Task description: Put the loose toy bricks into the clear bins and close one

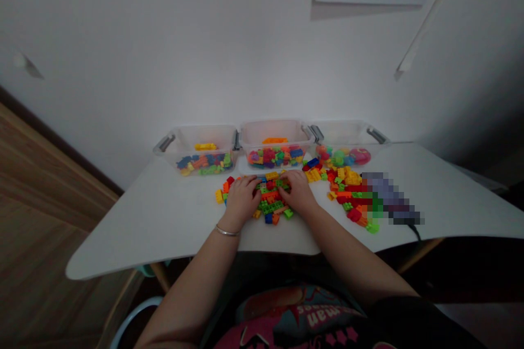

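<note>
Along the far left, a wooden surface (45, 202) is running down beside the white tabletop (159, 223). At the tabletop's far edge, a clear plastic bin (204, 137) with grey handles is holding blue, orange, green and yellow bricks.

The left hand (241, 200), with a thin metal bangle (227, 231) around its wrist, is resting palm-down on the left side of a loose pile of bricks (272, 203). Its grip is loosely spread, with the fingers curving over the bricks, and I cannot tell whether it has hold of one. The pile is lying on the tabletop, partly under both hands, in red, green, orange, yellow and blue. Directly behind it, a second bin (274, 132) is touching the first and holding mixed bricks.

The right hand (298, 192) is resting on the pile's right side, its grip also loosely spread and curved downward, and I cannot tell whether it is holding a brick. Farther right, a third bin (347, 133) is holding rounded pink and green pieces. In front of it, a second pile (347, 196) of mostly yellow, red and orange bricks is spreading across the tabletop. Just beside that pile, a pixelated object (391, 199) is lying with a black cable (414, 230) running over the tabletop's edge.
</note>
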The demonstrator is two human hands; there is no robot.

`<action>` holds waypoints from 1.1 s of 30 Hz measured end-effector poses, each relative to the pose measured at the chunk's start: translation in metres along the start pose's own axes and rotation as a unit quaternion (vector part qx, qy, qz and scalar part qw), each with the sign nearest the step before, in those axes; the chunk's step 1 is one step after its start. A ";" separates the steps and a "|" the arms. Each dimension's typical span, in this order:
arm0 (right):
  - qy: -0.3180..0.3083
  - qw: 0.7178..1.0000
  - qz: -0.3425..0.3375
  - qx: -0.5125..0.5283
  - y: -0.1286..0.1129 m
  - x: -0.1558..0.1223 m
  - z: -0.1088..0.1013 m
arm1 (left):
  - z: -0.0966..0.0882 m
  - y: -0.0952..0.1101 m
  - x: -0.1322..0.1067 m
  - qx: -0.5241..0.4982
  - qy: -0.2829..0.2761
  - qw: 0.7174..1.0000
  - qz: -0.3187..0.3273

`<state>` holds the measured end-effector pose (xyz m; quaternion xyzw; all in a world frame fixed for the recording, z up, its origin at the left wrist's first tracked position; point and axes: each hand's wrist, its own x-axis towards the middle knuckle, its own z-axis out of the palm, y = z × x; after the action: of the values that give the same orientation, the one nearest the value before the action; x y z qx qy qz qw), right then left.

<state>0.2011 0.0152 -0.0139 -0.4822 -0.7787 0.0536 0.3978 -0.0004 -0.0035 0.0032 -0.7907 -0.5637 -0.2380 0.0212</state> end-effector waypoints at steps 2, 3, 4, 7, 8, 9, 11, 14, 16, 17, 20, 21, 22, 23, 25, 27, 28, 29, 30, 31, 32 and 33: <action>0.015 1.000 0.000 0.009 0.001 0.000 0.001 | 0.000 0.000 0.000 -0.001 0.001 1.000 0.000; 0.029 1.000 -0.001 0.013 0.001 0.000 0.001 | 0.000 0.000 0.000 -0.001 0.001 1.000 0.000; 0.046 0.999 -0.003 0.017 0.001 0.000 0.001 | 0.000 0.000 0.000 -0.002 0.001 1.000 0.000; 0.113 0.993 -0.006 0.028 -0.002 0.002 -0.004 | 0.000 0.000 0.000 -0.001 0.002 1.000 0.002; 0.137 0.990 0.000 0.032 -0.004 0.004 -0.007 | 0.001 -0.001 0.000 0.000 0.001 1.000 0.002; 0.160 0.986 0.008 0.038 -0.006 0.007 -0.010 | 0.001 -0.001 0.000 0.000 0.000 1.000 0.003; 0.201 0.978 0.030 0.053 -0.010 0.015 -0.019 | 0.003 -0.003 0.000 -0.001 0.000 1.000 0.005; 0.247 0.964 0.047 0.084 -0.013 0.034 -0.032 | 0.004 -0.004 0.000 -0.003 0.003 1.000 0.007; 0.267 0.957 0.047 0.105 -0.012 0.051 -0.041 | 0.004 -0.004 0.000 -0.004 0.005 1.000 0.008; 0.278 0.953 0.047 0.112 -0.011 0.061 -0.044 | 0.004 -0.004 0.000 -0.003 0.005 1.000 0.008; 0.295 0.946 0.047 0.129 -0.010 0.090 -0.052 | 0.004 -0.003 0.000 -0.002 0.004 1.000 0.007; 0.294 0.945 0.049 0.133 -0.010 0.099 -0.054 | 0.004 -0.003 0.000 -0.002 0.003 1.000 0.005; 0.290 0.946 0.049 0.134 -0.011 0.108 -0.055 | 0.004 -0.003 0.000 -0.003 0.002 1.000 0.005; 0.284 0.948 0.047 0.134 -0.012 0.116 -0.055 | 0.004 -0.003 0.000 -0.004 0.002 1.000 0.004; 0.269 0.954 0.039 0.129 -0.016 0.128 -0.053 | 0.003 -0.003 0.000 -0.006 0.003 1.000 0.004; 0.250 0.959 0.044 0.124 -0.020 0.136 -0.049 | 0.003 -0.003 0.000 -0.006 0.003 1.000 0.004; 0.240 0.961 0.056 0.123 -0.022 0.138 -0.045 | 0.003 -0.003 0.000 -0.006 0.002 1.000 0.004; 0.228 0.963 0.070 0.121 -0.024 0.139 -0.042 | 0.003 -0.003 0.000 -0.005 0.001 1.000 0.005; 0.215 0.966 0.084 0.117 -0.026 0.139 -0.039 | 0.002 -0.003 0.000 -0.003 -0.001 1.000 0.005; 0.200 0.969 0.095 0.108 -0.027 0.138 -0.035 | 0.002 -0.003 0.000 -0.002 -0.002 1.000 0.007; 0.185 0.973 0.101 0.095 -0.028 0.138 -0.033 | 0.002 -0.003 0.001 -0.001 -0.003 1.000 0.008; 0.168 0.977 0.102 0.081 -0.029 0.137 -0.031 | 0.002 -0.003 0.001 -0.001 -0.004 1.000 0.010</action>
<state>0.1716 0.0992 0.0979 -0.5273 -0.6407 0.0743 0.5531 -0.0021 -0.0013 0.0013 -0.7970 -0.5557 -0.2355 0.0205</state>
